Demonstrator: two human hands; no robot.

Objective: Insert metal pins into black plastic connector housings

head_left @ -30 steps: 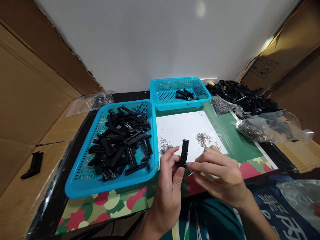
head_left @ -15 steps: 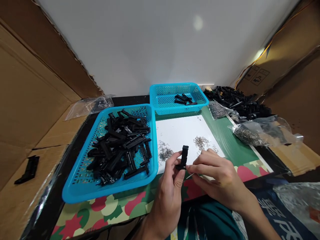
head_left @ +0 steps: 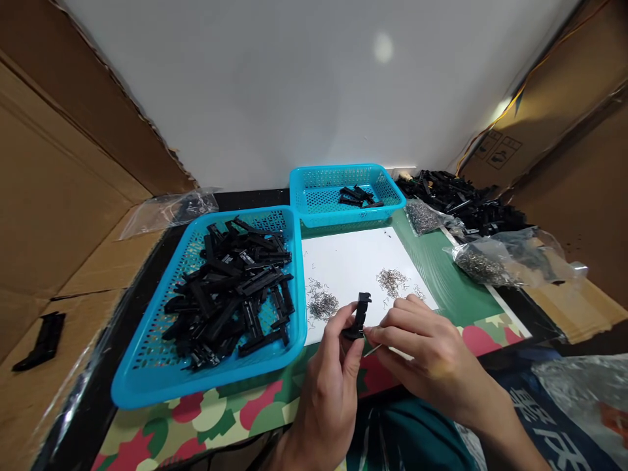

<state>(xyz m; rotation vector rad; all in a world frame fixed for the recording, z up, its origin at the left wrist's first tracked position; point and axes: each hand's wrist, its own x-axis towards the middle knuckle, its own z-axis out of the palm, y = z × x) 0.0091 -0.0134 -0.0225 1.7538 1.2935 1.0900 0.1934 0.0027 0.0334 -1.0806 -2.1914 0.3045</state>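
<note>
At far left, a lone black part (head_left: 42,340) lies on cardboard (head_left: 93,311), its foot pointing left. Farther back, a crumpled clear bag (head_left: 169,210) lies near the big basket (head_left: 147,390), which is blue and heaped with a jumble of black parts (head_left: 230,288). To its right, on a white sheet (head_left: 350,252), sits a pile of grey wires (head_left: 324,305), thin and bent.

The left hand (head_left: 338,366) is closed narrowly, pinching the work part (head_left: 362,313) by its base between thumb and fingers. That part is held above the near edge of the sheet, nearly upright, the top leaning slightly right. It is black and slender, with a squarish head notched on its right side, an uneven right edge and a wider foot reaching left, partly hidden by the fingers. Behind it stands the small basket (head_left: 348,219), also blue, with a few black parts inside.

The right hand (head_left: 422,343) grips a thin metal rod (head_left: 373,350), which slants below the foot; its fingertips are at the foot's right side, though whether they touch cannot be told. Beyond it lie brownish wires (head_left: 391,281), two bags of wires (head_left: 483,265) and a loose black heap (head_left: 464,199).
</note>
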